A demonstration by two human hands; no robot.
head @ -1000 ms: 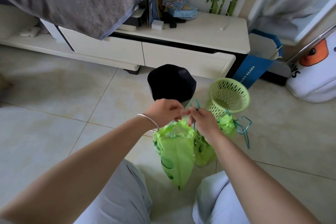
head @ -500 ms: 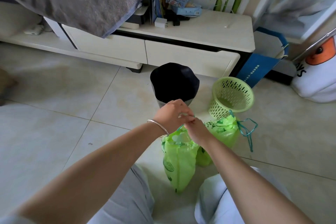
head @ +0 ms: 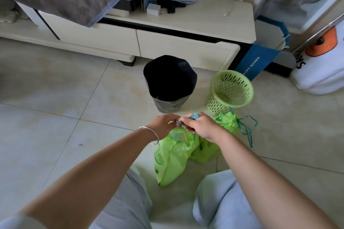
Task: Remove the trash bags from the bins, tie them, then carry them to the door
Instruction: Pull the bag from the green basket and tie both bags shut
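Tying is the step in hand. The teal drawstring [head: 194, 116] of the near green bag [head: 171, 161] is pinched from both sides: the left hand [head: 163, 123] is curled on it at the bag mouth, and the right hand [head: 202, 126] is closed on it too, w/ a small loop showing above its fingers. The bag is held up by its neck over the floor, betw. the knees, approx. in front of the dark bin [head: 170, 82]. Its mouth looks only partly gathered, so the knot is judged as not finished yet.

A second green bag [head: 226, 123] lies just beside the right hand, touching the foot of the green basket bin [head: 231, 91]; its strings [head: 247, 128] are spread loose on the tiles. Whether it is knotted cannot be told.

Next, the loop must probably be pulled through and drawn tight, w/ the neck kept bunched so nothing is spilled. After that both bags are to be lifted by the strings and carried to the door, which is not seen.
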